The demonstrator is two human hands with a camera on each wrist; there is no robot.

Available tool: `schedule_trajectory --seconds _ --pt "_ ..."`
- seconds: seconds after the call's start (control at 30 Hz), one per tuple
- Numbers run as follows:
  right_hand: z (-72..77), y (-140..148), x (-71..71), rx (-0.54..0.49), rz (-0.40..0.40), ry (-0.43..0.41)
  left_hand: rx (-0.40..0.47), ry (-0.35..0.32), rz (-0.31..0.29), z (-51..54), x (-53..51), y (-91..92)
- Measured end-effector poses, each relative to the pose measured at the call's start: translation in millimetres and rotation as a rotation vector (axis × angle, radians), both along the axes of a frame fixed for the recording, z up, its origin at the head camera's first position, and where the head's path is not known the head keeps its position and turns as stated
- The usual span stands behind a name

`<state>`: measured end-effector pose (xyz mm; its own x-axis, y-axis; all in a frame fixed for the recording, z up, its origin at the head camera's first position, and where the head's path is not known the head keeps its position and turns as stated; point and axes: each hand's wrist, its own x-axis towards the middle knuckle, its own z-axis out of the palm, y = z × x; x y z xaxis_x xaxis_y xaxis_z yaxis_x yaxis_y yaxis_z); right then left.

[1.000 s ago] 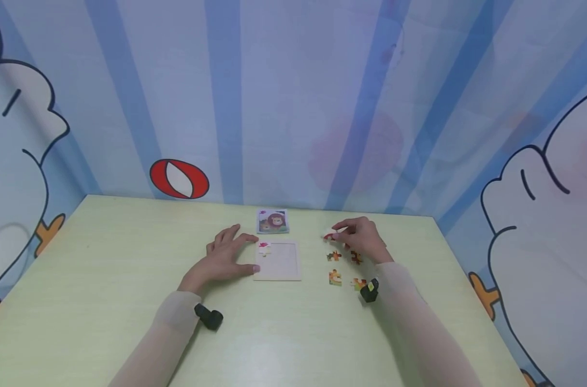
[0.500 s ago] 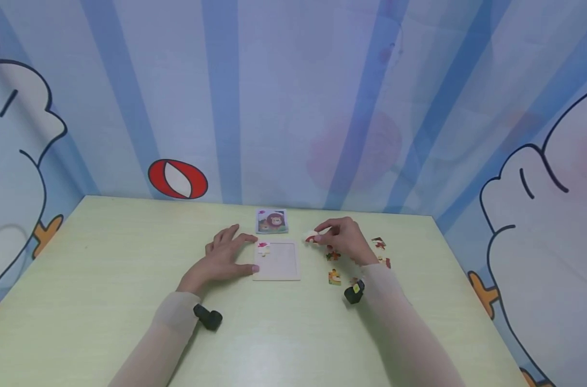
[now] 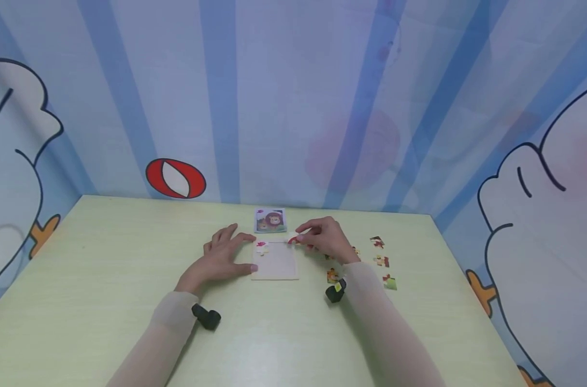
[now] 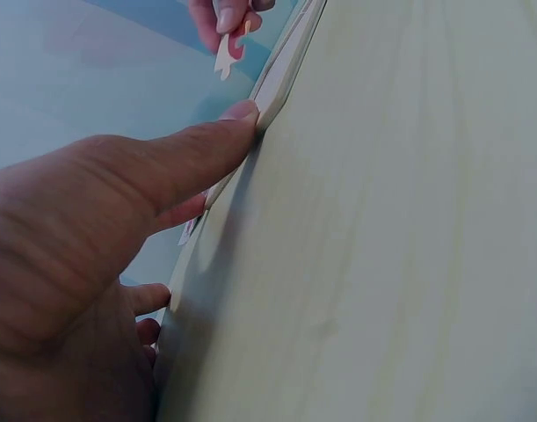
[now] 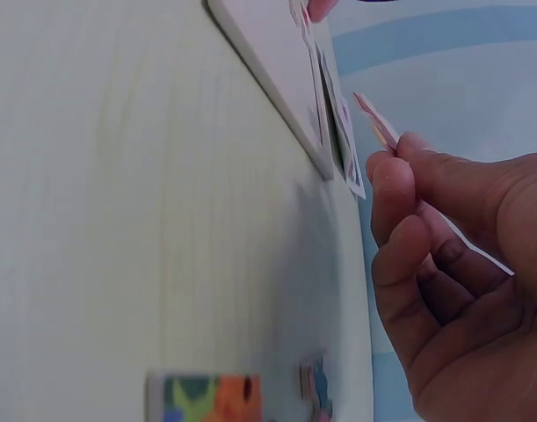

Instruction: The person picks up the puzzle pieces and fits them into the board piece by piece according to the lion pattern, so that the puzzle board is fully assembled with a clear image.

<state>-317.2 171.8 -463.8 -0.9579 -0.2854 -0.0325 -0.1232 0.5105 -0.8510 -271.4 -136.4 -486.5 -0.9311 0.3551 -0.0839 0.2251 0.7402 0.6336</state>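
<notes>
Head view: one tray (image 3: 277,267) lies toward the desk's (image 3: 283,344) far edge, by one card (image 3: 270,221); one set piece (image 3: 261,248) is in, the rest is bare. The left hand (image 3: 219,263) touches the tray, fingers spread; the right hand (image 3: 326,236) pinches one more piece (image 3: 292,241). Three loose pieces (image 3: 382,261) show whole; others are part hidden.

Left wrist view: the pinched one isn't in yet.

Right wrist view: at least two loose ones show, cut off.

— How is the light on your table (image 3: 274,344)?
— It is soft; a pale glare lies on the near middle, and my right sleeve (image 3: 387,317) gives a faint shadow on its left.
— And the wrist views?
— These are dimmer, and in the right one a colourful puzzle piece (image 5: 211,400) is blurred.
</notes>
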Motion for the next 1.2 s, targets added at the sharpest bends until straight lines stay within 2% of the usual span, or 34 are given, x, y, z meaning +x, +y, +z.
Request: schedule_trajectory --seconds 0.17,0.47,1.2 --pt "0.6 -12 -1.2 0.006 -0.004 -0.018 -0.005 -0.007 0.003 0.5 0.0 0.6" --pt "-2.5 -25 -0.1 -0.062 0.007 -0.062 -0.007 0.002 0.000 0.0 -0.6 0.2" --pt "-6.7 -48 0.4 -0.039 -0.013 -0.201 -0.021 -0.003 0.010 -2.5 -3.5 -0.5"
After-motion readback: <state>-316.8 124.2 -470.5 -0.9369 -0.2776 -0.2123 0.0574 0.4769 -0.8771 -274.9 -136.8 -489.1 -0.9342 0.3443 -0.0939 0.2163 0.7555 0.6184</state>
